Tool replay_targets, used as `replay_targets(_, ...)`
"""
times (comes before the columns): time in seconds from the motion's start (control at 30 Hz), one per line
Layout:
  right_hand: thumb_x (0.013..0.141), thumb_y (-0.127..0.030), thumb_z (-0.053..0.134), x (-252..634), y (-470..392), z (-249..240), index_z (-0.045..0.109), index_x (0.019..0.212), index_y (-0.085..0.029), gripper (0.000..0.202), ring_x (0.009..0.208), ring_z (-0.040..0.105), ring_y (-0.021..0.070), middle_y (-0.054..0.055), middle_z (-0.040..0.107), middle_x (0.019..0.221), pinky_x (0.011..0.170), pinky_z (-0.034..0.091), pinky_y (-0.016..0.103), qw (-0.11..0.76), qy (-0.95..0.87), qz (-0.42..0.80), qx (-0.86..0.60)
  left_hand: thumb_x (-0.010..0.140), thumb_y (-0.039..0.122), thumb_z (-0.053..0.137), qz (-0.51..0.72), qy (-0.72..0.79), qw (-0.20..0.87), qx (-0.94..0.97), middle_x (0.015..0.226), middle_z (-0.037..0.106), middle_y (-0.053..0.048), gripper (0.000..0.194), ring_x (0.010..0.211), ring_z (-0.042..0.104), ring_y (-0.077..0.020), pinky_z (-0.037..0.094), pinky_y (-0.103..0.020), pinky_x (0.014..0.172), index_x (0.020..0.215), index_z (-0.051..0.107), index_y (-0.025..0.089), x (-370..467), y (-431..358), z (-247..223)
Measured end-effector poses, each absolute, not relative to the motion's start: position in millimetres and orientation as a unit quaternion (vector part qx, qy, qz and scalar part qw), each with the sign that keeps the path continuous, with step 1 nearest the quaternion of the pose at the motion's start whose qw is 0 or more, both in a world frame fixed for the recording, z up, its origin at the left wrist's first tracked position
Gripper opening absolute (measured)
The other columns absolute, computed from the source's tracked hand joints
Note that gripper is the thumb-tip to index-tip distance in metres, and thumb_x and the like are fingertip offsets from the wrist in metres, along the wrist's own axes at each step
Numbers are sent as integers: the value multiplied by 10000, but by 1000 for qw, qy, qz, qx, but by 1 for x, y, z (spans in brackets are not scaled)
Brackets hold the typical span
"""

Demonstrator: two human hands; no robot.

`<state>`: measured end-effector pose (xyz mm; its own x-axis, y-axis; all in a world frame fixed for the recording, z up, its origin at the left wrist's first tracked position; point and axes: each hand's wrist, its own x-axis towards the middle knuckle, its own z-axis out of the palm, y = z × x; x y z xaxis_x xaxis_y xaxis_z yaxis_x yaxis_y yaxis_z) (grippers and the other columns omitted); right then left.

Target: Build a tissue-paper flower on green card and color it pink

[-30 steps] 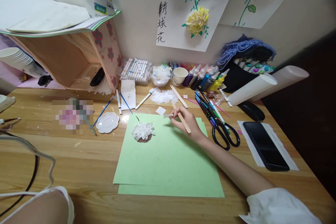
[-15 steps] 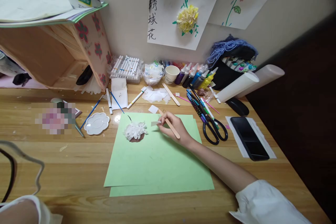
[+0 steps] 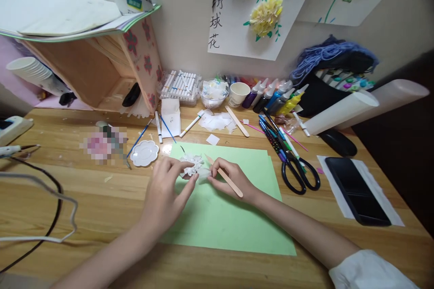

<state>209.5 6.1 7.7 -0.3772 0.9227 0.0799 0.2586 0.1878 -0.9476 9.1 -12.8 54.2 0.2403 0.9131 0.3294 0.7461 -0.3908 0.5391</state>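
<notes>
A white ruffled paper flower (image 3: 191, 160) lies on the upper left part of the green paper (image 3: 237, 221), partly hidden by fingers. My left hand (image 3: 164, 192) reaches over it from the left, thumb and fingers apart, with nothing visible gripped. Just right of the flower, my right hand (image 3: 232, 178) pinches a small thin white paper piece (image 3: 204, 174) between thumb and finger. The same hand also holds a wooden stick (image 3: 230, 183), slanting down to the right across its fingers.
Black-handled scissors (image 3: 294, 174) and pens lie right of the green paper, with a phone (image 3: 356, 189) farther right. A white palette (image 3: 144, 153) is at the left. Markers (image 3: 181, 86), a paper cup (image 3: 239, 94) and paint bottles (image 3: 271, 97) line the wall.
My left hand has come into view and reached the flower. My right hand has brought the paper piece closer to the flower. The camera view has shifted left.
</notes>
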Motion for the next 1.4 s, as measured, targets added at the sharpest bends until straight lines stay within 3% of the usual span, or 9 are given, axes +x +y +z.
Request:
replay_targets(0.1,749,-133,576,209,4,7,475,744,-197,120,659,556,121,-10,579,734,641,423,232,342,-708,449,-425,851,329,564,237,559,191,771,797,569,-34,146,801,527,-194,433,-329,705,911,643,221,9,-10,42)
replay_targets(0.23,751,-108,574,211,3,1,472,764,-199,137,664,554,119,-3,583,759,632,421,227,336,-723,440,-413,868,307,543,235,567,271,742,799,570,-22,131,817,519,-179,404,-303,735,867,643,224,15,-8,30)
replay_targets(0.4,769,-98,572,214,1,-6,481,767,-198,135,688,546,129,13,566,756,648,433,245,366,-760,397,-362,850,339,566,261,598,260,712,798,558,-22,159,812,505,-182,385,-303,732,927,629,215,18,-13,30)
replay_targets(0.67,799,-97,546,213,2,-6,491,787,-200,118,717,544,148,33,581,759,660,445,267,390,-785,362,-316,857,272,555,265,577,322,702,732,564,-5,128,764,510,-161,380,-287,715,772,623,203,18,-13,28)
replay_targets(0.77,844,-219,549,215,2,-4,504,819,-198,55,707,537,150,34,576,767,650,435,268,388,-773,370,-339,855,258,555,271,580,300,707,725,558,-6,120,752,505,-160,379,-286,700,770,612,195,19,-11,25)
replay_targets(0.9,957,-410,273,220,-4,-4,553,889,-201,356,635,482,155,18,506,677,605,402,281,449,-730,380,-349,853,250,551,269,584,250,724,728,549,-10,113,742,498,-162,375,-290,693,771,601,191,22,-9,21)
replay_targets(1.03,975,-363,193,222,-6,-6,543,777,-199,434,568,427,146,11,468,601,563,366,279,479,-751,356,-284,847,247,549,267,589,207,734,716,533,-12,106,731,489,-165,377,-289,678,768,592,191,24,-8,20)
replay_targets(1.2,974,-264,245,217,-2,-6,536,811,-183,343,609,452,146,27,537,644,586,381,272,389,-805,336,-295,835,239,560,267,596,179,736,702,535,-11,103,717,486,-164,383,-287,670,749,582,187,27,-6,21)
replay_targets(1.4,979,-265,269,214,0,-4,539,828,-181,320,639,473,146,30,554,672,614,392,267,350,-811,335,-327,852,241,528,268,602,177,731,729,543,-9,79,729,494,-163,381,-293,683,806,567,190,23,-2,21)
